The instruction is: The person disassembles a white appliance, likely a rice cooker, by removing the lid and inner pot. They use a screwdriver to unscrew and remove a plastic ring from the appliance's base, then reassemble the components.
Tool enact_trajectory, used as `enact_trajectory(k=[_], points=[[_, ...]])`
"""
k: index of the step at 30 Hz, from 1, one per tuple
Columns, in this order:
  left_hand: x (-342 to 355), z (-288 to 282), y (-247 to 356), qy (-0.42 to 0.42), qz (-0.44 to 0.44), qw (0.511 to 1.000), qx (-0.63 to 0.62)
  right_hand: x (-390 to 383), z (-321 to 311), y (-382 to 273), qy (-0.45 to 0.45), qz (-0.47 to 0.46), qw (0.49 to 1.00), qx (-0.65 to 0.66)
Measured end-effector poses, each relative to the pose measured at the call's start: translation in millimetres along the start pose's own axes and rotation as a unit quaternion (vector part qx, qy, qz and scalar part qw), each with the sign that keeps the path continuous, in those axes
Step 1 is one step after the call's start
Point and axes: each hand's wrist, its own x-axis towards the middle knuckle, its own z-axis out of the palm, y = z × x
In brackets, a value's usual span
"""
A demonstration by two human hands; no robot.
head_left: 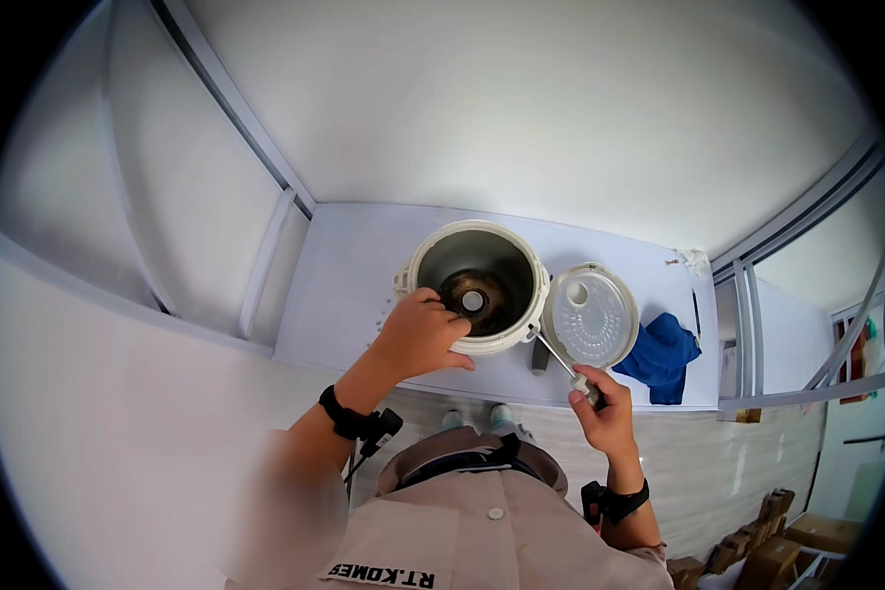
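So the round white rice cooker body [477, 285], inner pot out and dark heating plate showing at the bottom, sits mid-way along the pale bench [344, 285]. The left hand [418, 334] has its grip clamped over the cooker's near rim, looks like that's to keep it from spinning or sliding. The right hand [605, 413] is closed around the handle of a slim metal-shafted screwdriver [559, 356], its tip angled up at the cooker's right side. Just right of the cooker lies its round white perforated inner lid [592, 317], parked flat out of the way, and beyond that a crumpled blue cloth [664, 356].
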Motion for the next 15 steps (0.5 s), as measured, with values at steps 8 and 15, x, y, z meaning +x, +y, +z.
enact_trajectory(k=[8,15], points=[[19.0,-14.3,-0.9,0.089,-0.13,0.986,-0.054,-16.1,3.6,-17.0,0.013,0.014,1.0,0.01],[35.5,-22.2,0.1,0.111,-0.154,0.974,-0.122,-11.4,22.8,-43.8,0.066,-0.042,0.995,-0.055]])
